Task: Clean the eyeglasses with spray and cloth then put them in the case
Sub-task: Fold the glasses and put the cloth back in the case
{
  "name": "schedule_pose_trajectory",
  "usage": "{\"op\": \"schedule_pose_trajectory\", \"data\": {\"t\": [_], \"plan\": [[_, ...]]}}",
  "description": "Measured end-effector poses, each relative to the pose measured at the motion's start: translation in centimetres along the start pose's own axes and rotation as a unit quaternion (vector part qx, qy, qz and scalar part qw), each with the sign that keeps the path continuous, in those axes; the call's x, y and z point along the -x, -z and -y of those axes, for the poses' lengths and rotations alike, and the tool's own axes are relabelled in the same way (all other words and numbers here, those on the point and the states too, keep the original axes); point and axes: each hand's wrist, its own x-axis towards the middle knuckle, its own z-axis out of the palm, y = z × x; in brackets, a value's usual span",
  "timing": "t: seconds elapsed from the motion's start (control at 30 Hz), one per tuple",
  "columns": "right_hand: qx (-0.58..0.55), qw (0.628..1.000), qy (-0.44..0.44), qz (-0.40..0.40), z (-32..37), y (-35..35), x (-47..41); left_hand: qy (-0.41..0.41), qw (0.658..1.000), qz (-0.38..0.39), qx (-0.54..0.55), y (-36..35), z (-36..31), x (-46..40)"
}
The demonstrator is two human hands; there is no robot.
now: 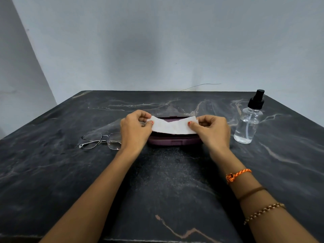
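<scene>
A white cloth (172,126) is stretched between both hands just above the purple eyeglass case (173,140). My left hand (135,129) pinches its left end between thumb and fingers. My right hand (213,131) pinches its right end the same way. The case lies at the middle of the table and the cloth hides most of it. Thin metal-framed eyeglasses (101,140) lie on the table left of my left hand, folded, with their right lens close to my wrist. A clear spray bottle (249,122) with a black pump top stands upright right of my right hand.
Everything sits on a dark marble-patterned table (166,181) against a plain grey wall. A thin wire (201,85) runs along the wall behind the table's far edge. Bracelets circle my right forearm.
</scene>
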Motion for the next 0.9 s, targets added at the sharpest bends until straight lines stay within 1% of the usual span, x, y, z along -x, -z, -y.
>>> {"op": "schedule_pose_trajectory", "data": {"t": [0.13,0.23,0.33,0.47,0.57,0.7,0.9], "plan": [[0.056,0.998,0.032,-0.017,0.4,0.3,0.0,-0.001,0.999,0.015,-0.028,0.1,-0.1,0.2],[0.058,0.998,0.024,-0.011,0.4,0.4,0.0,-0.016,0.998,0.028,-0.058,0.0,-0.2,0.5],[0.062,0.998,0.013,-0.009,0.2,0.5,-0.2,-0.031,0.997,0.021,-0.065,0.0,-0.4,0.8],[0.057,0.998,-0.001,0.018,-0.4,0.5,-0.6,-0.036,0.996,0.034,-0.077,-0.2,-0.1,1.1],[0.098,0.994,0.003,0.036,-0.8,0.4,-0.7,-0.037,0.993,0.042,-0.102,-0.2,0.1,1.1],[0.151,0.988,0.015,0.038,-0.7,0.6,-0.6,-0.039,0.988,0.052,-0.141,-0.1,0.2,1.3],[0.177,0.982,0.021,0.053,-0.4,0.7,-0.3,-0.023,0.983,0.087,-0.158,0.1,0.1,1.4]]}}
